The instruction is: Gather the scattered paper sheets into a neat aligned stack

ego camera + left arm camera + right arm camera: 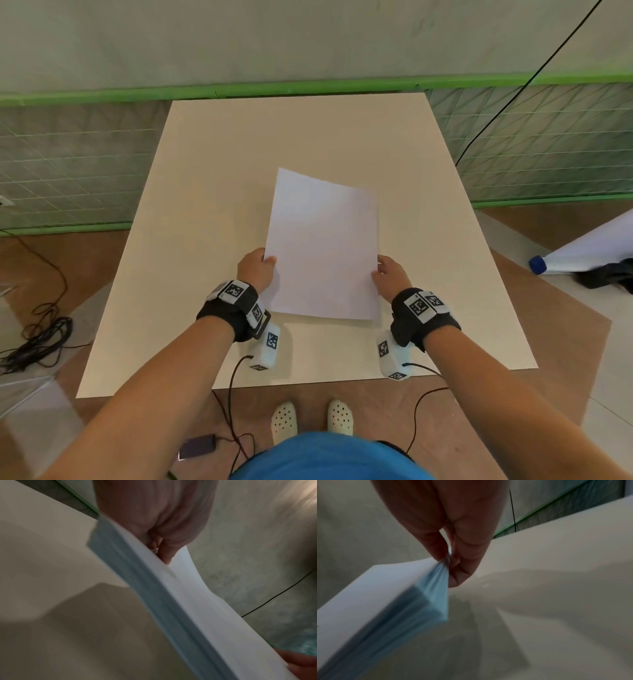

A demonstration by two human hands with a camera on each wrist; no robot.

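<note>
I hold the stack of paper above the surface, my left hand pinching its left edge and my right hand pinching its right edge, thumbs on top and fingers underneath. The risk, as I judge it, lies in the loose sheets: the right wrist view shows them fanning apart just below my pinch, so a slack grip could let lower sheets slide out or skew. The stack also sits slightly turned against the surface's edges, and setting it down that way would leave it crooked. The paper lies between my two hands, its near edge close to my wrists and its far edge reaching toward the middle of the surface.
</note>
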